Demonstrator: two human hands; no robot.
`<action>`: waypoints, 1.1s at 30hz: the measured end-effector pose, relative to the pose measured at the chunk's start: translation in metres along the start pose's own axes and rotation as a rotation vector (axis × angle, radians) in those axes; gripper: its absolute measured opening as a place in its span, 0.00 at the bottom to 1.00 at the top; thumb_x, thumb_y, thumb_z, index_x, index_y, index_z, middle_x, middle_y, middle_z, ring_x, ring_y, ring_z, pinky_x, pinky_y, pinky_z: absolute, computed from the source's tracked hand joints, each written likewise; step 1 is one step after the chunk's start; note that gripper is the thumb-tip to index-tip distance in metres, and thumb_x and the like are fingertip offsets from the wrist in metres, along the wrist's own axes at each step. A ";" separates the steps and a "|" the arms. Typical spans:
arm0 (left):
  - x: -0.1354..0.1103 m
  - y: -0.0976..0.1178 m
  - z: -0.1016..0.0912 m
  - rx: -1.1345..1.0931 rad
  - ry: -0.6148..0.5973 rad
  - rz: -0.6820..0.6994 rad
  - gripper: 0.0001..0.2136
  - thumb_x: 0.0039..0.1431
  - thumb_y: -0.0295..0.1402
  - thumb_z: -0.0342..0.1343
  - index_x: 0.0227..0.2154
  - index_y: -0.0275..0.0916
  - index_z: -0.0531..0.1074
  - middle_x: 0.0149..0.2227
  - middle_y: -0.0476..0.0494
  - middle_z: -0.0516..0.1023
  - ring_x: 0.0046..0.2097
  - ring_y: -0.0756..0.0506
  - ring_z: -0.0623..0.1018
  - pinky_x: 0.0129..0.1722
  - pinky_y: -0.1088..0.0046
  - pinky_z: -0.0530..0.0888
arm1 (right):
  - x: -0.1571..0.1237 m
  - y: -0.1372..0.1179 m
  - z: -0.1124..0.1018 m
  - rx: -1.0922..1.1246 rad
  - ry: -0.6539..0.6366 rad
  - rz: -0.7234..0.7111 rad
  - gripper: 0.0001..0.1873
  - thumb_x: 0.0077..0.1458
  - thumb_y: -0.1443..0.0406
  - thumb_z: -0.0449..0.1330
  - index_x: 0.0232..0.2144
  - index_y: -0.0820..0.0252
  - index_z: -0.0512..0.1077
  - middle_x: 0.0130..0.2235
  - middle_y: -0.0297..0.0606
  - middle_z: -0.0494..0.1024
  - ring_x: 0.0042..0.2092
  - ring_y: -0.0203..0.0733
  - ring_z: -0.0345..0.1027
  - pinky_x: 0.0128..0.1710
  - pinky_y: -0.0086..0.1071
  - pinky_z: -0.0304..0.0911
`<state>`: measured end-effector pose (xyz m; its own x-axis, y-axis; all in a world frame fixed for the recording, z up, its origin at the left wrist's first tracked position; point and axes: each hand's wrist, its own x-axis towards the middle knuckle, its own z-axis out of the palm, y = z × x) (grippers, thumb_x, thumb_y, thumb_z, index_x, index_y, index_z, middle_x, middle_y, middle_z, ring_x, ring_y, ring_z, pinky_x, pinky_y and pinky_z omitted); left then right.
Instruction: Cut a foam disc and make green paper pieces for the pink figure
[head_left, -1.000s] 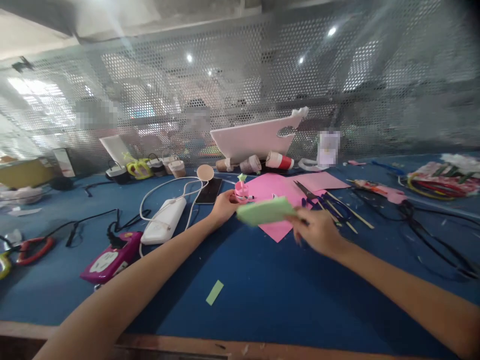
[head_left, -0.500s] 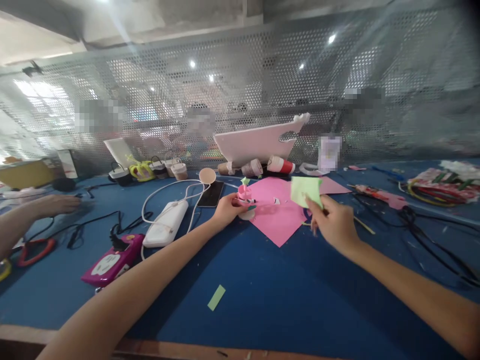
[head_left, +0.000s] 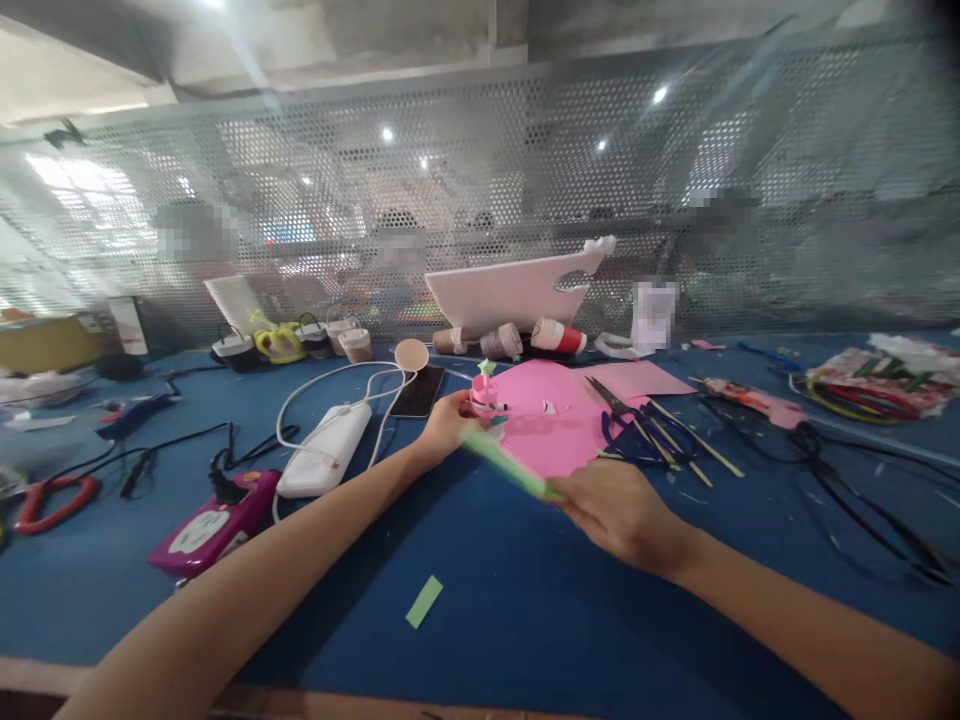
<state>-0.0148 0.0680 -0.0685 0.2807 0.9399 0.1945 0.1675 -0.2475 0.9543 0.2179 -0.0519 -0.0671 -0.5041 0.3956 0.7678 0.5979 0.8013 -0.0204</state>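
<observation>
Near the centre of the frame, the person's left hand (head_left: 442, 432) had its grip closed on the left side of a small pink cup (head_left: 484, 392) topped by a green star (head_left: 486, 368), seemingly to keep so light a piece steady. Right of centre, the right hand (head_left: 619, 505) pinched one end of a green paper (head_left: 504, 462), probably to leave most of it free; its blurred far end came close to the left hand, touching or not could not be told. Pink paper (head_left: 566, 435) lay flat beyond, scissors (head_left: 609, 395) and sticks (head_left: 694, 430) at its right, likely for easy reach. A green strip (head_left: 424, 602) lay on the tabletop (head_left: 525, 640), lower centre.
</observation>
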 end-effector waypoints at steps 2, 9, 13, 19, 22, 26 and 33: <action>-0.001 0.001 0.000 -0.032 0.001 -0.006 0.14 0.38 0.23 0.65 0.32 0.34 0.73 0.25 0.50 0.78 0.24 0.51 0.74 0.23 0.76 0.70 | 0.000 0.001 0.001 -0.042 0.039 0.006 0.17 0.63 0.62 0.49 0.28 0.60 0.74 0.20 0.36 0.75 0.21 0.36 0.67 0.25 0.29 0.58; -0.002 0.003 0.001 -0.009 0.036 0.009 0.13 0.39 0.23 0.65 0.31 0.34 0.73 0.23 0.51 0.77 0.24 0.51 0.74 0.24 0.76 0.70 | -0.003 0.009 -0.001 -0.017 0.123 0.400 0.20 0.63 0.57 0.50 0.22 0.59 0.69 0.13 0.31 0.69 0.15 0.34 0.63 0.20 0.27 0.55; -0.002 0.001 0.000 -0.050 0.006 -0.007 0.16 0.36 0.24 0.66 0.32 0.35 0.73 0.25 0.50 0.78 0.24 0.51 0.74 0.24 0.76 0.70 | -0.001 0.001 0.003 0.182 -0.043 0.186 0.21 0.63 0.55 0.49 0.24 0.57 0.71 0.17 0.33 0.73 0.20 0.35 0.67 0.23 0.27 0.59; 0.000 -0.001 -0.001 -0.013 0.027 0.022 0.14 0.37 0.26 0.66 0.31 0.35 0.73 0.22 0.51 0.76 0.24 0.51 0.73 0.24 0.76 0.69 | -0.001 0.025 -0.004 -0.212 0.231 0.583 0.22 0.62 0.54 0.49 0.20 0.58 0.67 0.11 0.31 0.65 0.14 0.36 0.59 0.17 0.29 0.52; 0.001 -0.002 -0.001 -0.032 0.020 0.011 0.15 0.36 0.24 0.65 0.32 0.35 0.74 0.23 0.51 0.77 0.24 0.51 0.73 0.23 0.77 0.68 | 0.003 0.002 0.000 -0.037 0.047 0.162 0.22 0.64 0.58 0.48 0.20 0.58 0.68 0.15 0.34 0.69 0.17 0.35 0.62 0.20 0.28 0.53; 0.000 -0.002 -0.001 -0.034 0.026 0.014 0.15 0.36 0.22 0.65 0.32 0.35 0.73 0.25 0.49 0.78 0.25 0.50 0.74 0.25 0.76 0.70 | 0.000 0.010 -0.001 -0.051 0.079 0.281 0.20 0.63 0.57 0.49 0.23 0.58 0.69 0.13 0.32 0.68 0.15 0.34 0.60 0.19 0.27 0.52; 0.001 -0.003 -0.003 0.013 0.033 0.017 0.14 0.39 0.23 0.63 0.33 0.35 0.73 0.24 0.50 0.77 0.26 0.49 0.75 0.26 0.74 0.71 | -0.009 0.052 -0.007 -0.261 0.162 0.631 0.22 0.61 0.55 0.49 0.18 0.56 0.62 0.12 0.34 0.66 0.16 0.38 0.63 0.22 0.30 0.53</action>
<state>-0.0177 0.0702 -0.0709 0.2525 0.9426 0.2186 0.1755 -0.2668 0.9476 0.2577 -0.0173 -0.0706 0.0758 0.6619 0.7458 0.8859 0.2985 -0.3550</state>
